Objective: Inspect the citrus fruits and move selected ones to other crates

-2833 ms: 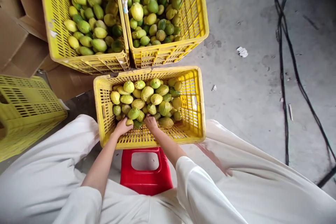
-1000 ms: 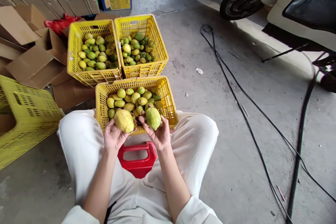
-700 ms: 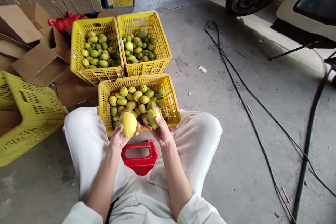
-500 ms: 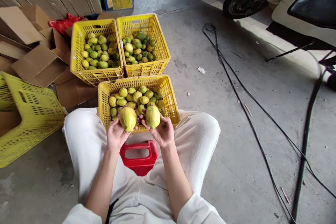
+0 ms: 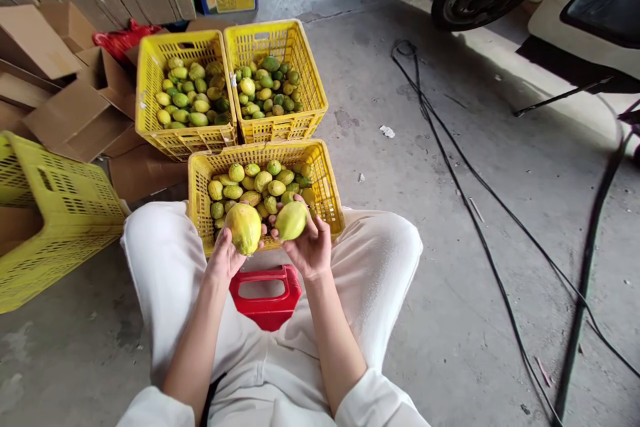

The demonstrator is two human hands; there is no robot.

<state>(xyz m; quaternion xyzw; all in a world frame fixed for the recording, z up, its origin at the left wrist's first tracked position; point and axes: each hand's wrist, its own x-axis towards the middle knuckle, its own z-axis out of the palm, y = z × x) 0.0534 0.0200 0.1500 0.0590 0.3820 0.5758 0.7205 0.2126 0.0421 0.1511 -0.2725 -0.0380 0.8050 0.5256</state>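
My left hand (image 5: 226, 257) is closed around a yellow-green papaya (image 5: 243, 228) with an orange tinge on top. In my right hand (image 5: 313, 247) is a second papaya (image 5: 291, 220), greener and lying tilted to the right. Both fruits are held side by side, slightly apart, over the near rim of a yellow plastic crate (image 5: 330, 193). Inside that crate lie several more papayas (image 5: 262, 181), green to yellow. Some fingertips are hidden behind the fruits.
Two more yellow crates, left (image 5: 145, 90) and right (image 5: 315, 80), hold similar fruit beyond. An empty-looking yellow crate (image 5: 75, 207) tilts at left, near cardboard boxes (image 5: 70, 113). A red stool (image 5: 270, 310) is beneath me. Black cables (image 5: 470, 213) and a scooter (image 5: 545, 7) are right.
The right papaya has turned from upright to tilted sideways in my fingers. The left papaya has rotated, showing an orange-tinged side. The view has shifted slightly.
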